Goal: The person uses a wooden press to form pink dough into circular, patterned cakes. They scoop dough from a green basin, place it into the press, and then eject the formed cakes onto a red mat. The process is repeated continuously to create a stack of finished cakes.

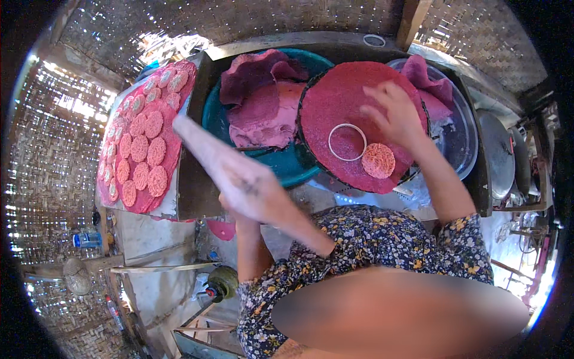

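My left hand (229,206), partly hidden, is wrapped round a long pale wooden tool (254,188). The tool is widest in the middle, where it has dark marks, and slants up to the left, slightly blurred. Above the far right of a round tray covered with red cloth (326,99), my right hand (391,113) has its fingers spread and holds nothing. On that cloth lie a thin white ring (329,141) and, beside it, a lacy pink-orange disc (378,161). Left of the tray, a big lump of pink dough (257,130) rests under maroon cloth (248,78) in a teal basin (212,113).
At the left, a red sheet (170,134) carries several lacy pink discs (139,148), some with pale centres. A clear plastic basin (469,146) with pink cloth (427,78) stands at the right, partly behind the tray. Another white ring (374,36) lies on the back ledge.
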Action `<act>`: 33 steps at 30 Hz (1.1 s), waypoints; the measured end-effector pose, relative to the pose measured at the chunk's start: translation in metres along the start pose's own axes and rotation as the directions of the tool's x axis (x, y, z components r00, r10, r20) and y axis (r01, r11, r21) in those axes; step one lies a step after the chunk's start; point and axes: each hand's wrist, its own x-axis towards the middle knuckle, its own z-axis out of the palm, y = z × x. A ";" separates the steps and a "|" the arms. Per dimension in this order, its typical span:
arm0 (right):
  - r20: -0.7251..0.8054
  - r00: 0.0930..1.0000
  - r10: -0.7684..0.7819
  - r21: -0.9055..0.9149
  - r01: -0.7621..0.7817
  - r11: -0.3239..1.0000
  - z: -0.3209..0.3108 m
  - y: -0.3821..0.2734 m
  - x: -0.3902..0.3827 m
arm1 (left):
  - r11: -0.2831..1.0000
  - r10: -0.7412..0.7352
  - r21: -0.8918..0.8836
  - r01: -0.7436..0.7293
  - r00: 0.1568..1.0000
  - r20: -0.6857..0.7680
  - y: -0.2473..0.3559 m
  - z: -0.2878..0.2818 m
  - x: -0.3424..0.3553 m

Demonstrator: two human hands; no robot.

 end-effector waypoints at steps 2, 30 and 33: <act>-0.070 0.985 -0.155 0.141 0.164 0.976 -0.031 -0.041 0.044 | 0.932 0.285 0.184 -0.313 0.944 0.164 0.015 0.015 0.035; -0.840 0.523 0.147 0.421 0.457 0.783 -0.140 -0.104 0.063 | 0.626 -0.024 -0.684 0.373 0.887 0.462 0.039 -0.064 0.067; -0.556 0.720 0.415 0.813 0.368 0.451 -0.093 -0.162 0.067 | 0.335 -0.090 -0.922 0.196 0.980 0.176 0.044 -0.079 0.075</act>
